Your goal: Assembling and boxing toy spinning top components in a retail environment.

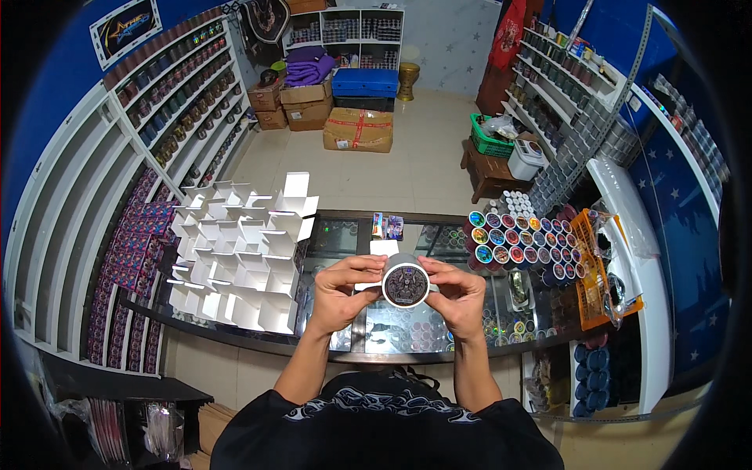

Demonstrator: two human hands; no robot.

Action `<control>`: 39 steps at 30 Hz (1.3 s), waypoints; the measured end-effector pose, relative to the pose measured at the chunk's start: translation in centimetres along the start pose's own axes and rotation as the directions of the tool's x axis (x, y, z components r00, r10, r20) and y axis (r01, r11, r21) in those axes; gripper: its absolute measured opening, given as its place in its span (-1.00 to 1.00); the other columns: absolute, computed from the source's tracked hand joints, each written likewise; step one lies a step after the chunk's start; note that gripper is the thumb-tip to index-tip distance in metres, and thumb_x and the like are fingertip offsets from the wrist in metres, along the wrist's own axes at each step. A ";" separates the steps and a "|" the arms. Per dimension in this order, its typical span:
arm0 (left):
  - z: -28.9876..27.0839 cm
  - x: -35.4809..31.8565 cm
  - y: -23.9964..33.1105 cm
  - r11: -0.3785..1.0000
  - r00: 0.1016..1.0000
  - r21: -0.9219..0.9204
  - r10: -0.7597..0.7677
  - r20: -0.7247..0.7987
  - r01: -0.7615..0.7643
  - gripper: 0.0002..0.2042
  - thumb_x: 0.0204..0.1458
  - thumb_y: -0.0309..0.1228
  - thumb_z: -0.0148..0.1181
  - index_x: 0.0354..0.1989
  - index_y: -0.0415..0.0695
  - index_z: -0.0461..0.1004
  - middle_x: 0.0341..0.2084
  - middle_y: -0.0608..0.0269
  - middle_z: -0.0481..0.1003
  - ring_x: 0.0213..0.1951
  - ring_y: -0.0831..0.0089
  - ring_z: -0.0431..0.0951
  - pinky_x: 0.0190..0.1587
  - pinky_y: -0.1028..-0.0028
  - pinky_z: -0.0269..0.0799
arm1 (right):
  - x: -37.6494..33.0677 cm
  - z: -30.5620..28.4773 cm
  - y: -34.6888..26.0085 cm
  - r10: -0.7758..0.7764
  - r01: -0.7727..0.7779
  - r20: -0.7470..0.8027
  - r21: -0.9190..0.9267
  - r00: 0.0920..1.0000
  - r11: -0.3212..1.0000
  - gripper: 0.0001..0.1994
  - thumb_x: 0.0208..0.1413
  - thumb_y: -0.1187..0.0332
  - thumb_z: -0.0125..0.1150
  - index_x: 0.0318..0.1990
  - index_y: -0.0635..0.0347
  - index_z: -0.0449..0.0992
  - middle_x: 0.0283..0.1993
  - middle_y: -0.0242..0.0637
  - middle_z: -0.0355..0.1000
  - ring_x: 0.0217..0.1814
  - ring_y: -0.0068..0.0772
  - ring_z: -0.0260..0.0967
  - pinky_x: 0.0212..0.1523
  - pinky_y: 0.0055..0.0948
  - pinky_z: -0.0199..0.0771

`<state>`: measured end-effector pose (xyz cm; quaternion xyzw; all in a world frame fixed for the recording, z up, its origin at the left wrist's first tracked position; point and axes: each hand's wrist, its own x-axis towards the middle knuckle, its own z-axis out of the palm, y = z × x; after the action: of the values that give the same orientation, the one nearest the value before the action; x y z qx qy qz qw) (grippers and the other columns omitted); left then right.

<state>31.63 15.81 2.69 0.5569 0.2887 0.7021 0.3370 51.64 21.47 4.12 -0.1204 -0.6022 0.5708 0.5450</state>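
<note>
A round jar (406,285) with a white rim and a dark, ornately patterned top is held up over the glass counter (392,333), its top facing me. My left hand (343,288) grips its left side, thumb low and fingers higher up. On the opposite side my right hand (459,296) holds it in the same way. White edges show by both thumbs, but I cannot tell whether they belong to the jar or to a separate piece. Just beyond lie a small white box or card (384,247) and small colourful printed packs (388,227).
Open white cartons (243,258) stand in rows on the counter's left. Many round jars with colourful lids (517,239) crowd its right, beside an orange basket (599,274). Shelves of jars (184,94) line the walls. A taped cardboard box (358,130) sits on the floor beyond.
</note>
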 end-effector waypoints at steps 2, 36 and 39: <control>0.0 0.0 -0.1 1.000 1.000 -0.005 -0.003 -0.001 0.003 -0.71 -0.26 -0.76 0.31 -0.29 -0.22 0.60 -0.17 0.06 0.53 -0.01 0.19 0.50 0.08 0.27 0.41 | -0.1 -0.1 0.2 -0.010 0.010 0.032 0.014 0.999 1.000 -0.63 -0.26 0.75 0.31 -0.19 0.33 0.54 0.00 -0.01 0.46 0.16 -0.13 0.35 0.20 -0.19 0.30; -6.8 -2.1 -13.3 0.673 0.897 0.698 -0.430 0.102 0.243 -0.40 -0.25 -0.69 -0.02 0.10 -0.07 0.42 0.13 0.10 0.35 0.23 0.11 0.21 0.29 0.30 0.08 | -0.4 -1.1 9.9 0.308 -0.214 -0.006 -0.732 0.951 0.647 -0.43 -0.38 0.37 0.42 -0.05 0.21 0.48 -0.14 -0.13 0.43 -0.03 -0.09 0.38 0.03 -0.28 0.37; -6.9 -2.5 -14.0 0.682 0.879 0.680 -0.462 0.117 0.268 -0.42 -0.23 -0.69 0.01 0.09 -0.07 0.40 0.10 0.07 0.38 0.21 0.12 0.25 0.27 0.30 0.11 | -0.5 -1.0 9.8 0.334 -0.224 0.007 -0.727 0.942 0.649 -0.44 -0.37 0.37 0.43 -0.06 0.23 0.48 -0.14 -0.12 0.44 -0.04 -0.07 0.39 0.02 -0.27 0.38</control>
<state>27.39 22.10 -11.25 0.6614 0.5678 0.3907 0.2958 47.97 24.76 -4.39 -0.3741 -0.7875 0.3745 0.3159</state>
